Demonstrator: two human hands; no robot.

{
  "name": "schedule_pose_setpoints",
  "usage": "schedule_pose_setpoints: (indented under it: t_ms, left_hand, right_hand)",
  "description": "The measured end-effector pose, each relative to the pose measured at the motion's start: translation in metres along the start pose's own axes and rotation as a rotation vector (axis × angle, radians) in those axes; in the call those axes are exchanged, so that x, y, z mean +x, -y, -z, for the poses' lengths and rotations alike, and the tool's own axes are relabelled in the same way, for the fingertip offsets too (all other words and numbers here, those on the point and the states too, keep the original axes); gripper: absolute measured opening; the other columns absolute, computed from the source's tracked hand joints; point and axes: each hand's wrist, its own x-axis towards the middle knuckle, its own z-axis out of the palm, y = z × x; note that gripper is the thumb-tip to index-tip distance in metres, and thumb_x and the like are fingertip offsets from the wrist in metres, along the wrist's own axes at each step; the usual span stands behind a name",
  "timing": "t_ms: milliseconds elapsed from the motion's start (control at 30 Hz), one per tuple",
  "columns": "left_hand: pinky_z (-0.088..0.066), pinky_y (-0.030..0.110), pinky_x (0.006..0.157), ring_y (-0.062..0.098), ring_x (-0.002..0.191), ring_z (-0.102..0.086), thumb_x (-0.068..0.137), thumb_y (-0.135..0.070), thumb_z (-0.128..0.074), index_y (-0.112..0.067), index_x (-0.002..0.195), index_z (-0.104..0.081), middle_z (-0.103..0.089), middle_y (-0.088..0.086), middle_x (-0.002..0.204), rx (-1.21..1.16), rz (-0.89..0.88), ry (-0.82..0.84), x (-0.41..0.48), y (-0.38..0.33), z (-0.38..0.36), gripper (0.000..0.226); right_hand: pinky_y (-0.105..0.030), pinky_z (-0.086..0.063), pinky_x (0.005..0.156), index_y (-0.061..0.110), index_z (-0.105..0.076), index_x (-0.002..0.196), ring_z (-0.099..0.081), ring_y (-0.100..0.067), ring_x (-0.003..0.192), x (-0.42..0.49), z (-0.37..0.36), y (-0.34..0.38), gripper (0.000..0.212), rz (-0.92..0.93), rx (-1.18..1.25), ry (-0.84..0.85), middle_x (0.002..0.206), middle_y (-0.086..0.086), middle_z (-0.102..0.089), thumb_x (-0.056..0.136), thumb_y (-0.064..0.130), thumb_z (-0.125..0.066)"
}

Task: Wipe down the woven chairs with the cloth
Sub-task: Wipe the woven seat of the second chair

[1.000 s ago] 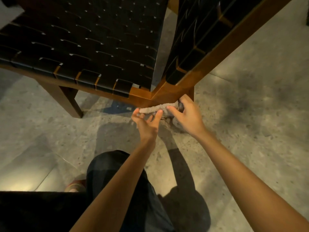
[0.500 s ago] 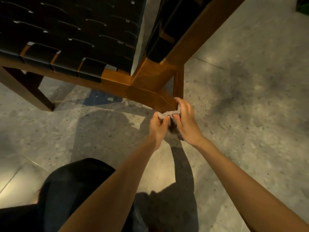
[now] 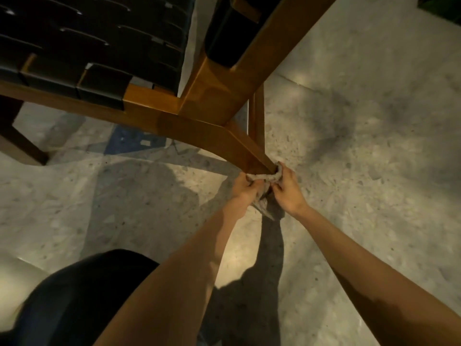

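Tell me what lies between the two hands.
In the head view, the cloth stretches between the left hand and the right hand, drawn across the chair leg; both hands grip it.

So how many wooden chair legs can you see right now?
3: the near leg, with the cloth against its lower end; a thin leg just behind it; a dark leg at far left. Others may be hidden.

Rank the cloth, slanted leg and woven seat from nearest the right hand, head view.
1. cloth: gripped by the right hand.
2. slanted leg: just above, cloth pressed against it.
3. woven seat: far up-left.
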Motion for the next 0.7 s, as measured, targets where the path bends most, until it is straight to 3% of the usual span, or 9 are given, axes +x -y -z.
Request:
schedule_pose_setpoints:
  t_ms: [133, 233, 300, 367, 400, 467, 600, 700]
  left_hand:
    - [-0.05, 0.042, 0.096, 0.027, 0.108, -0.061, 0.093, -0.01, -0.058, -0.007, 0.116, -0.059, -0.065, 0.012, 0.117, -0.146, -0.074, -0.067, -0.016, -0.008, 0.021, 0.024]
    - [-0.054, 0.028, 0.086, 0.016, 0.098, -0.066, 0.091, -0.004, -0.059, -0.006, 0.11, -0.06, -0.066, 0.009, 0.113, -0.199, -0.235, -0.095, -0.038, -0.018, 0.045, 0.02]
    - [-0.054, 0.029, 0.086, 0.017, 0.1, -0.066, 0.09, -0.004, -0.059, -0.009, 0.111, -0.062, -0.067, 0.008, 0.111, -0.236, -0.286, -0.088, -0.051, -0.027, 0.061, 0.021]
    - [-0.055, 0.024, 0.081, 0.009, 0.094, -0.067, 0.09, -0.012, -0.062, -0.026, 0.101, -0.063, -0.069, -0.003, 0.103, -0.281, -0.238, -0.13, -0.062, -0.041, 0.076, 0.018]
    - [-0.055, 0.023, 0.078, 0.004, 0.089, -0.067, 0.09, -0.015, -0.063, -0.032, 0.096, -0.061, -0.068, -0.009, 0.098, -0.328, -0.201, -0.149, -0.067, -0.047, 0.085, 0.018]
    - [-0.054, 0.018, 0.071, -0.002, 0.081, -0.067, 0.088, -0.015, -0.064, -0.035, 0.092, -0.058, -0.067, -0.016, 0.091, -0.46, -0.184, -0.153, -0.076, -0.056, 0.102, 0.022]
    - [-0.055, 0.016, 0.064, 0.003, 0.079, -0.07, 0.08, -0.011, -0.066, -0.021, 0.109, -0.059, -0.07, -0.006, 0.094, -0.703, -0.179, -0.176, -0.092, -0.063, 0.122, 0.031]
    - [-0.055, 0.017, 0.067, 0.006, 0.082, -0.068, 0.087, -0.006, -0.061, -0.013, 0.124, -0.053, -0.069, 0.001, 0.107, -0.755, -0.143, -0.207, -0.096, -0.067, 0.125, 0.039]
  right_hand:
    - [-0.039, -0.043, 0.101, 0.005, -0.047, 0.131, -0.054, -0.026, 0.116, -0.015, 0.004, 0.034, 0.034, 0.143, 0.039, -0.105, 0.124, -0.014, -0.056, 0.097, 0.006, -0.047]
    - [-0.026, -0.044, 0.098, 0.015, -0.046, 0.138, -0.057, -0.016, 0.116, -0.028, 0.003, 0.069, 0.043, 0.181, -0.046, -0.267, 0.129, -0.002, -0.059, 0.096, 0.014, -0.053]
    - [-0.026, -0.046, 0.096, 0.018, -0.046, 0.14, -0.06, -0.013, 0.111, -0.034, 0.004, 0.095, 0.051, 0.188, -0.072, -0.373, 0.128, 0.0, -0.062, 0.091, 0.016, -0.061]
    - [-0.025, -0.05, 0.074, 0.02, -0.051, 0.137, -0.064, -0.006, 0.075, -0.038, 0.008, 0.116, 0.053, 0.219, -0.061, -0.432, 0.1, -0.003, -0.072, 0.086, 0.019, -0.069]
    - [-0.02, -0.045, 0.063, 0.019, -0.054, 0.134, -0.055, -0.001, 0.057, -0.039, 0.01, 0.126, 0.053, 0.246, -0.051, -0.443, 0.086, -0.004, -0.073, 0.084, 0.019, -0.072]
    - [-0.006, -0.036, 0.057, 0.014, -0.059, 0.127, -0.044, 0.003, 0.045, -0.042, 0.014, 0.144, 0.051, 0.309, -0.021, -0.472, 0.083, -0.005, -0.074, 0.08, 0.018, -0.076]
    - [0.002, -0.038, 0.062, 0.006, -0.07, 0.11, -0.052, 0.003, 0.057, -0.05, 0.014, 0.172, 0.036, 0.34, 0.066, -0.569, 0.084, 0.0, -0.073, 0.075, 0.012, -0.079]
    - [-0.009, -0.05, 0.072, 0.009, -0.071, 0.103, -0.062, -0.002, 0.079, -0.062, 0.013, 0.179, 0.026, 0.312, 0.196, -0.589, 0.091, 0.006, -0.068, 0.078, 0.009, -0.076]
